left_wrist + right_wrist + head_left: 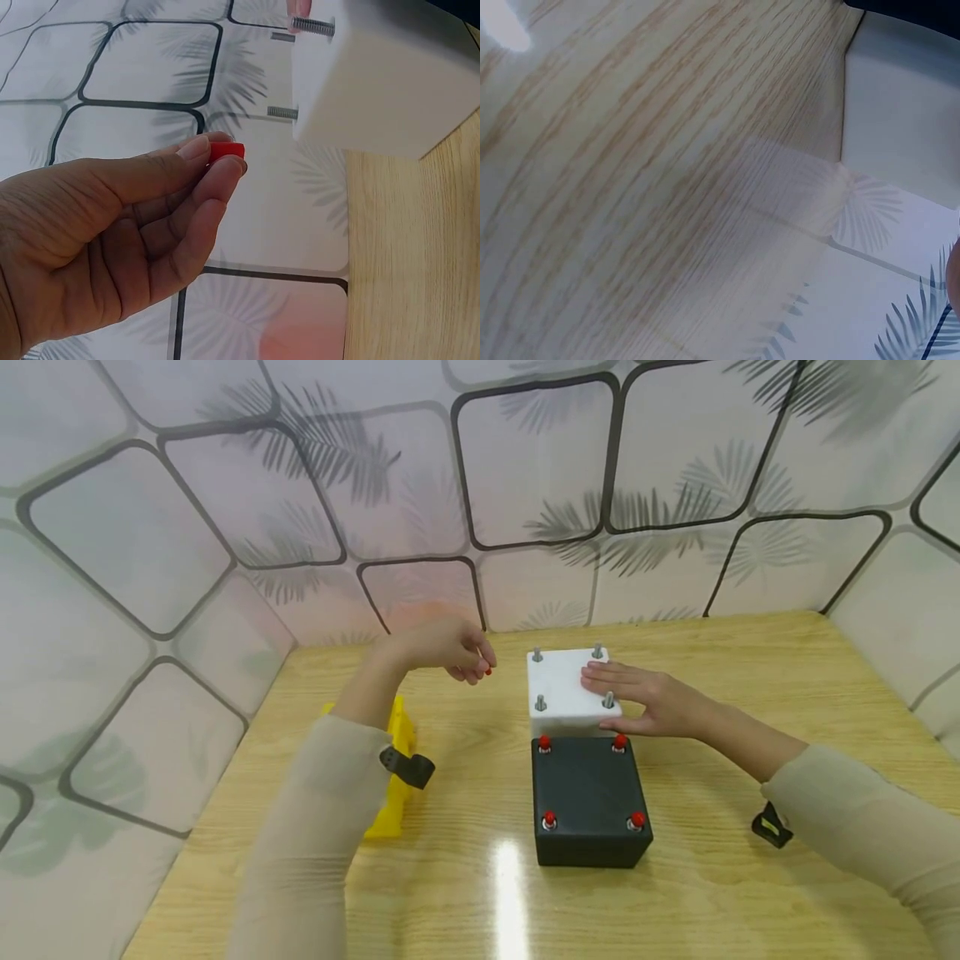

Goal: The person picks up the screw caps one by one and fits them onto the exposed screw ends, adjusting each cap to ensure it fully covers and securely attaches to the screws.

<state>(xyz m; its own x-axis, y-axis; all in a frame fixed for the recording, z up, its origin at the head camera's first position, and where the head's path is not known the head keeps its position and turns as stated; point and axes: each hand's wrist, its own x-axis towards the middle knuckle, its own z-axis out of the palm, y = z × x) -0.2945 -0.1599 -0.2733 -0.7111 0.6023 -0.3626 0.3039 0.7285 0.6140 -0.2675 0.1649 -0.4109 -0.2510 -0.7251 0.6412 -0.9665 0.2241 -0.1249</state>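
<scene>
My left hand (448, 650) pinches a small red cap (227, 152) between thumb and fingertips, in the air left of a white box (557, 678). Bare threaded bolts (540, 702) stand up from the box's corners. On the right part of its top rests my right hand (645, 693), fingers straight, thumb at the near side beside a bolt. In the right wrist view only a sliver of that hand shows at the right edge. Just in front of the white box sits a black box (588, 785) with red caps (550, 820) on its corner posts.
A yellow object (393, 802), partly hidden by the left forearm, lies on the wooden table (450, 877) at the left. Patterned walls (540, 468) close off the back and both sides. The left sleeve (300, 827) reaches across the table's left part.
</scene>
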